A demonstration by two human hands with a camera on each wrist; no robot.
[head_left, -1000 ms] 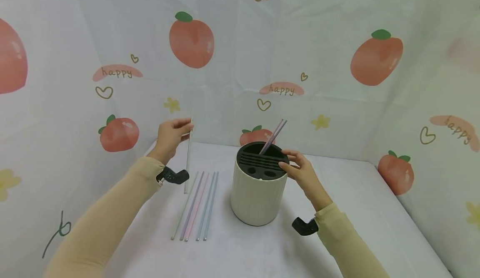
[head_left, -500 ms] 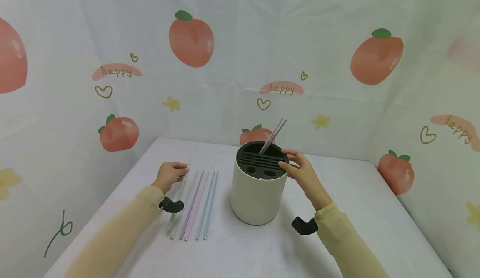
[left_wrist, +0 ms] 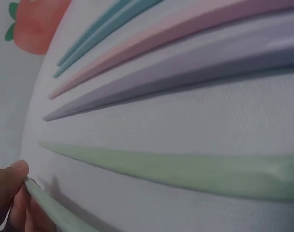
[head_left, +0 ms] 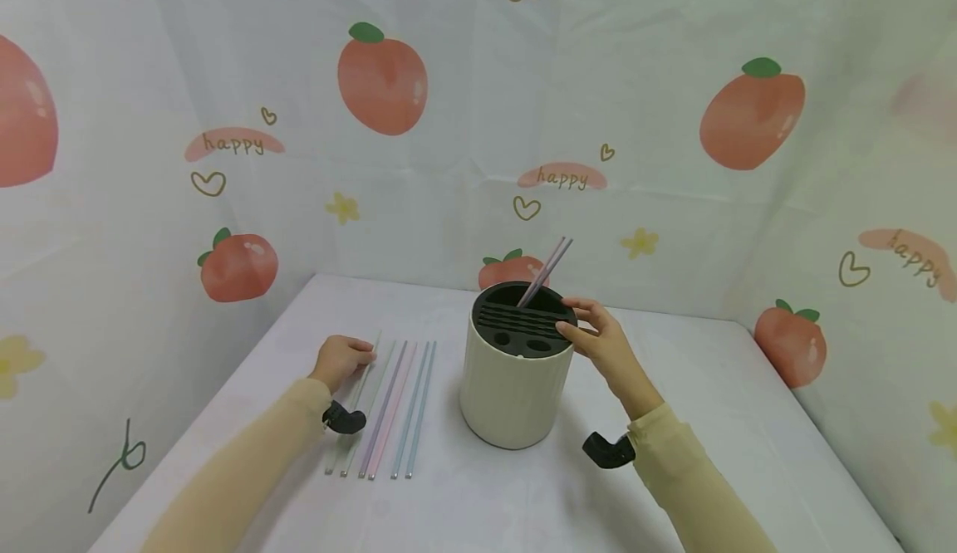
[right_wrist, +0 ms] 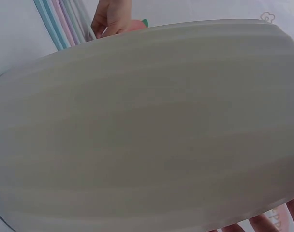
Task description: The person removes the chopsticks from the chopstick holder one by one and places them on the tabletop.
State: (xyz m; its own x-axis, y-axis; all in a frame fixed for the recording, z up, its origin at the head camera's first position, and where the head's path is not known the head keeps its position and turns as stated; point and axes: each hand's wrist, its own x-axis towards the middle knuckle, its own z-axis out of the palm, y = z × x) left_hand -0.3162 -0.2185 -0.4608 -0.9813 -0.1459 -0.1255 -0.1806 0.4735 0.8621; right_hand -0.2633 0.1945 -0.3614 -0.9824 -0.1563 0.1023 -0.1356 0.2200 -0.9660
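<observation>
My left hand (head_left: 340,362) pinches the thin end of a pale green chopstick (left_wrist: 52,209), low over the table at the left of a row. Beside it lie another green chopstick (left_wrist: 185,171), a purple one (left_wrist: 152,92), a pink one (left_wrist: 152,48) and two blue chopsticks (head_left: 422,408). A cream ribbed utensil holder (head_left: 512,403) with a black slotted insert (head_left: 519,341) stands upright right of the row. Two chopsticks (head_left: 546,271), pinkish and purple, lean in its rear opening. My right hand (head_left: 606,349) holds the holder's right rim, thumb in front and fingers behind.
A white cloth covers the table (head_left: 718,453). Behind and at the sides hangs a white curtain (head_left: 449,188) printed with red fruit. Each wrist wears a black camera, such as the right wrist camera (head_left: 608,451).
My left hand has come down and toward me with the green chopstick, from upright over the table to lying alongside the row. My right hand and the utensil holder have stayed put.
</observation>
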